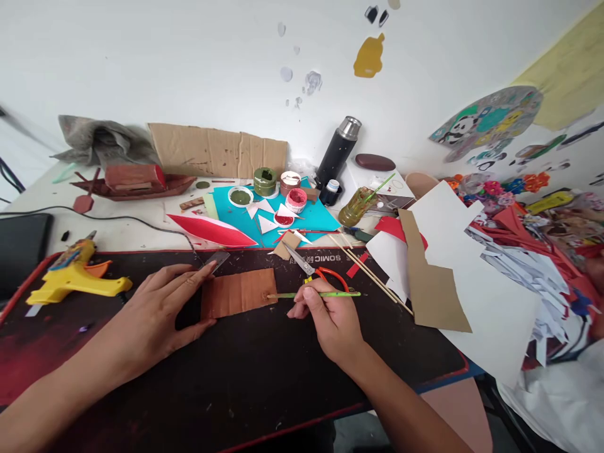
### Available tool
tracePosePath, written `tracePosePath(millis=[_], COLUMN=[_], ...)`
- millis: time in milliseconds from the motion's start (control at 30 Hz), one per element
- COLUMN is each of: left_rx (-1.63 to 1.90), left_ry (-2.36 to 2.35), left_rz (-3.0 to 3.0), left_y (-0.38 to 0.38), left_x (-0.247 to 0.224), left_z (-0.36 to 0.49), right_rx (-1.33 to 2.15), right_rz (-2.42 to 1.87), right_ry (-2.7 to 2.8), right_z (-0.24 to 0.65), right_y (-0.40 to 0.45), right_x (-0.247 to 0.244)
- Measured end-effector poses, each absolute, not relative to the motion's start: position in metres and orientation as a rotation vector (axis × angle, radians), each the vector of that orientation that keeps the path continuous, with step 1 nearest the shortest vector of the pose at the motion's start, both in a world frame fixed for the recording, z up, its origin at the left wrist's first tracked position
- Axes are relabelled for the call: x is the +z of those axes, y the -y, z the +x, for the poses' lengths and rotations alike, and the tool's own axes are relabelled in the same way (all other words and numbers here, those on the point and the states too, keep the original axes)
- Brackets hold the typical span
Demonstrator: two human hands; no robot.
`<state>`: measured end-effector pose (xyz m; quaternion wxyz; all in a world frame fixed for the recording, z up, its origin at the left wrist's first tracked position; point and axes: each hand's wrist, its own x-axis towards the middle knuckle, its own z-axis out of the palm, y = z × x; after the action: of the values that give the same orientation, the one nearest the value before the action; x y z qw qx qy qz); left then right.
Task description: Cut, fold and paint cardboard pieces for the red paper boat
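Observation:
A brown painted cardboard rectangle (238, 292) lies on the black desk mat (236, 377). My left hand (155, 314) rests flat on the mat, fingers spread, holding down the rectangle's left edge. My right hand (330, 314) grips a thin green paintbrush (321, 294) laid nearly level, its tip touching the rectangle's right edge. Red-handled scissors (316, 270) lie just behind the brush.
A yellow glue gun (75, 274) lies at the left. Paint pots (283, 189) stand on a blue sheet behind, with a red paper leaf shape (212, 231), a brown model boat (134, 179), a black flask (337, 151), wooden sticks (372, 274) and paper and cardboard scraps (438, 277) at right.

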<state>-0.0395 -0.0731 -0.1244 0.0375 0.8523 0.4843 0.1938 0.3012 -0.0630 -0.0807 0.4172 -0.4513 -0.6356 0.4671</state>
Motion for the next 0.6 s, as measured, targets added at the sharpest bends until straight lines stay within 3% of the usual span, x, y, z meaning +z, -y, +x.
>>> tracePosePath(millis=[600], left_rx=[0.613], left_ry=[-1.498], left_rz=[2.591], left_y=[0.075], left_x=[-0.118], left_z=[-0.036], right_rx=[1.171], right_rz=[-1.087], right_ry=[1.630], right_z=[0.294], right_y=[0.061], right_x=[-0.079])
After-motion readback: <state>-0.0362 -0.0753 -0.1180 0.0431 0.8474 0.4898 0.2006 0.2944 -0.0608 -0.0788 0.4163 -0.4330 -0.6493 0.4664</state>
